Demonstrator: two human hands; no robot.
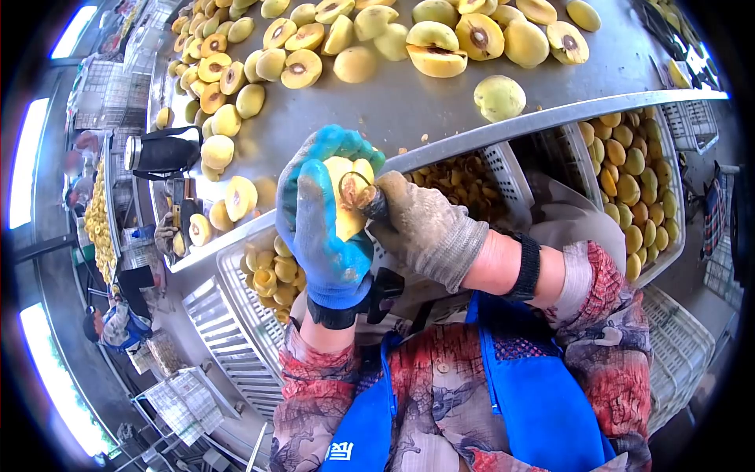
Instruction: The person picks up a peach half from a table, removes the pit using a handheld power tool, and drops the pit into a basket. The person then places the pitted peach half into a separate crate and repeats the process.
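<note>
My left hand (324, 212), in a blue rubber-coated glove, is wrapped round a yellow cut fruit (346, 185) with its brown pit area showing. From the right, my right hand (417, 224), in a dirty whitish knit glove, grips a dark-handled tool (375, 206) whose tip meets the middle of the fruit. The tip itself is hidden against the flesh. Both hands are close together over the front edge of the metal table (440, 134). A single greenish-yellow fruit (500, 98) lies on the table beyond them.
Halved fruits (301, 68) cover the table's far and left parts. A black-and-silver flask (163, 153) lies at left. Below the edge are crates of whole fruit (633, 173), pit scraps (464, 185) and cut fruit (271, 271). A co-worker (118, 324) is at far left.
</note>
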